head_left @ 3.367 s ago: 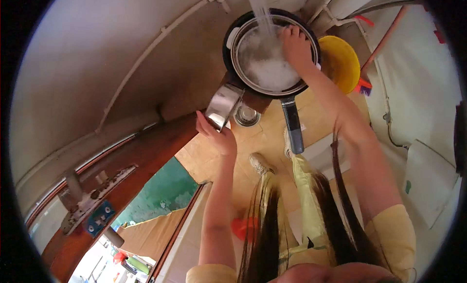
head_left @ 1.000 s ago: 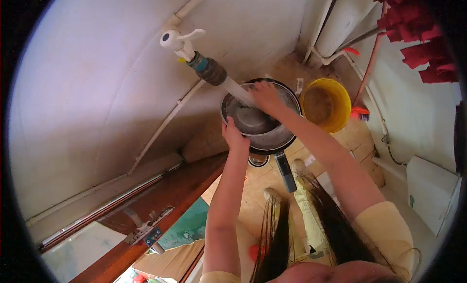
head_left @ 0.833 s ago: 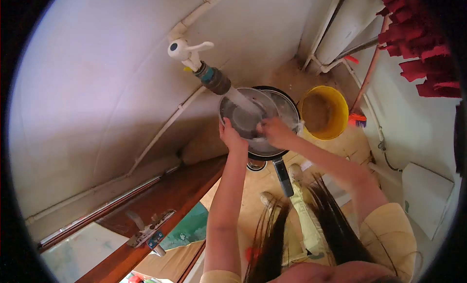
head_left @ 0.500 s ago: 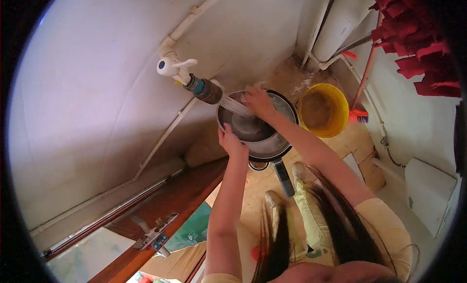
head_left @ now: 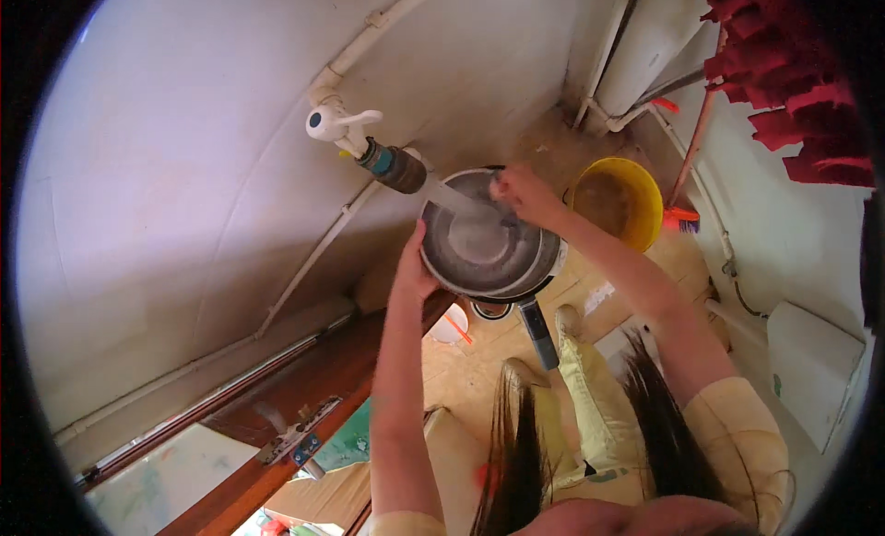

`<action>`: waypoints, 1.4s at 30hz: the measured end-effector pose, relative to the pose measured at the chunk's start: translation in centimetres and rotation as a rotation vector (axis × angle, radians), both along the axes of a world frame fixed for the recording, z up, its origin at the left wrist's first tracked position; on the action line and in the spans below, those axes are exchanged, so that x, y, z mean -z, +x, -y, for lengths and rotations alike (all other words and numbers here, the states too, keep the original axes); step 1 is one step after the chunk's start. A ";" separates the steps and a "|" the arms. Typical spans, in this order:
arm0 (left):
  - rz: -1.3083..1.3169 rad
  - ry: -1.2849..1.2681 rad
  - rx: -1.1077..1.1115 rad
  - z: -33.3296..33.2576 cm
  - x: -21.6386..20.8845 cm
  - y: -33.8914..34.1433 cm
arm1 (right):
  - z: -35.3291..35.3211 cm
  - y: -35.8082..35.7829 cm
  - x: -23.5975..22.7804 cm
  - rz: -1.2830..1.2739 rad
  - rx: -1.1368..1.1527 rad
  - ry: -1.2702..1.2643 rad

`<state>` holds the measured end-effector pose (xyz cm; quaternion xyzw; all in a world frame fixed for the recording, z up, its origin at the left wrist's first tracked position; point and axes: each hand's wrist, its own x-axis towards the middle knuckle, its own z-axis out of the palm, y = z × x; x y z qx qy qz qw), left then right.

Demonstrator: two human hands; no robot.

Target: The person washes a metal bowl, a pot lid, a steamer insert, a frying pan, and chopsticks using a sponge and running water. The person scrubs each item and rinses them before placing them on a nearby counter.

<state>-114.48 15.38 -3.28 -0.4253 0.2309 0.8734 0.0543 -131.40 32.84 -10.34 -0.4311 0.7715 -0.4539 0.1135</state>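
Note:
A round grey metal bowl is under the tap, and a white stream of water runs into it. My left hand grips the bowl's left rim, thumb up at the edge. At the bowl's far right side my right hand is closed, its fingers curled over the inside wall; whatever they hold, if anything, is hidden. Below the bowl is a larger pan, mostly covered by it, whose black handle points toward me.
A yellow bucket stands on the tiled floor at right, beside a red brush. White pipes run along the wall. A wooden door edge with a metal latch crosses the lower left. Dark red cloth hangs upper right.
The bowl has tipped back from a slant to nearly level and moved slightly right. Both hands shifted with it; my right fingers are now curled closer to the rim.

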 end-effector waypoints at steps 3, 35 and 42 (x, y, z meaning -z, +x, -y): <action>0.087 -0.256 0.114 0.9 2.4 -0.7 | 1.9 0.1 -1.7 -0.187 -0.075 -0.008; -0.044 -0.314 -0.553 -5.1 3.5 -1.5 | 2.7 3.4 1.3 -0.200 0.018 0.331; -0.097 -0.199 -0.395 -3.6 5.8 -0.7 | 4.5 8.6 -3.1 0.257 -0.247 0.014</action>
